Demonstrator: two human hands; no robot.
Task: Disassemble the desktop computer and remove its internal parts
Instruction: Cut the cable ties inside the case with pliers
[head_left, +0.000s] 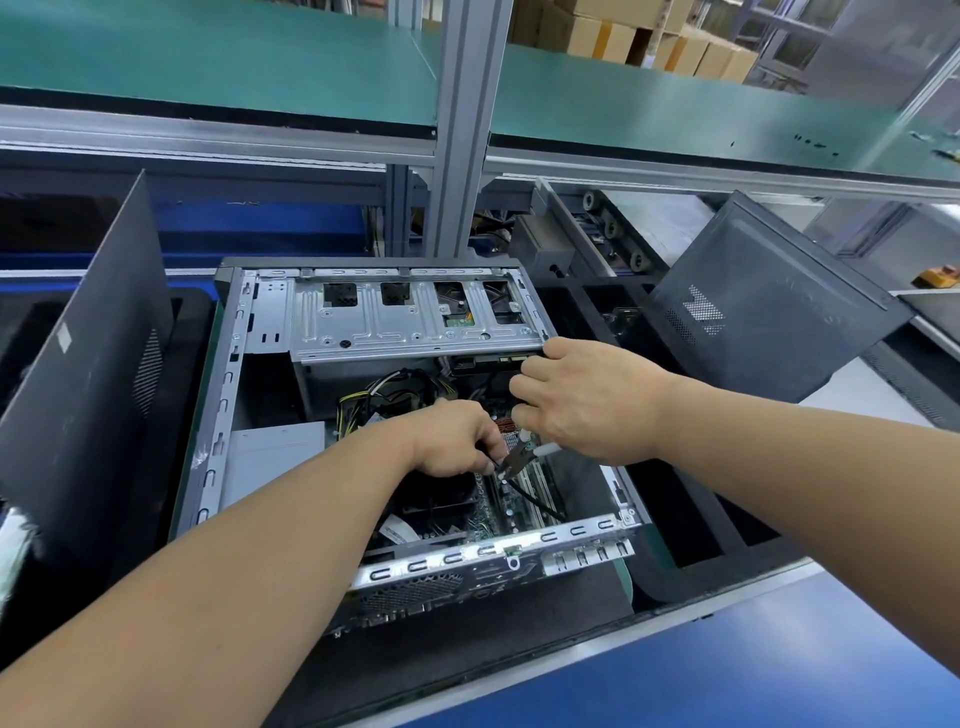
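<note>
An open desktop computer case (228, 395) lies on its side before me, with a silver drive cage (410, 327) at its far end and the green motherboard (498, 514) below. Both hands reach inside over the board. My left hand (452, 441) pinches a black cable (535, 501) near its connector. My right hand (587, 400) hovers just to the right, fingers curled down onto a small connector with white clips (540, 447); what it grips is partly hidden. A bundle of yellow and black wires (384, 395) lies behind my left hand.
A detached dark side panel (88, 395) leans at the left; another black case panel (769, 306) leans at the right. Black foam trays (670, 514) sit right of the case. A green shelf (260, 57) and an aluminium post (467, 130) stand behind, cardboard boxes (623, 36) beyond.
</note>
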